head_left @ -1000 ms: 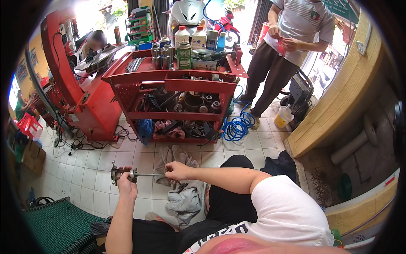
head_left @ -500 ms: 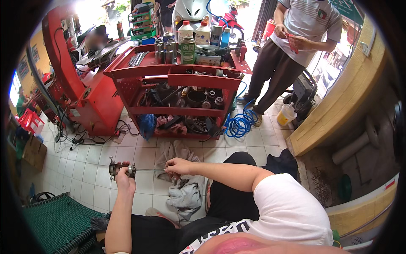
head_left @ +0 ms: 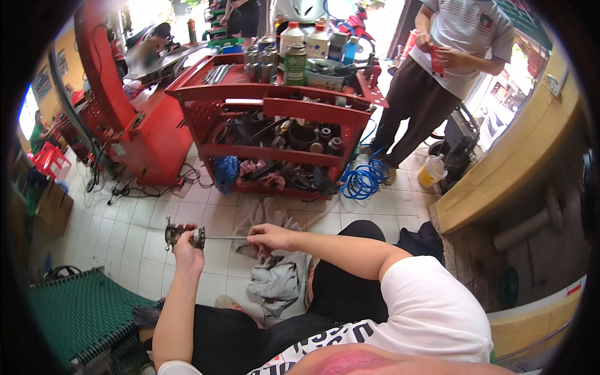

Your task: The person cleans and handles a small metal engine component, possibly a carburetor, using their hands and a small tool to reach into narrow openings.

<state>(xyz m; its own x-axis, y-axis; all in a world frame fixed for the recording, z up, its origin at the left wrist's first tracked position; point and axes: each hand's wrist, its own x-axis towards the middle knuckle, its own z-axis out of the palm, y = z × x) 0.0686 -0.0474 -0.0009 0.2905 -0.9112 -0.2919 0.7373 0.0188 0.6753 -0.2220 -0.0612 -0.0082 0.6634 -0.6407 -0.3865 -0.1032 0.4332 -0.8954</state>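
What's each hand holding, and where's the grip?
Left hand grips the small dark metal part by its body; right hand pinches the thin metal rod at its end.

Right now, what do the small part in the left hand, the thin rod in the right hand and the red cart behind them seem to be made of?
Small part: dull grey-brown metal, probably steel, grimy.
Thin rod: bare metal, with a pale sheen.
Red cart: painted sheet metal, glossy red, with a perforated side.

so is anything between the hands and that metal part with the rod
Nothing visible. The left hand already grips the small metal part, and the right hand pinches the far end of the thin rod sticking out of it. Both are held above the tiled floor.
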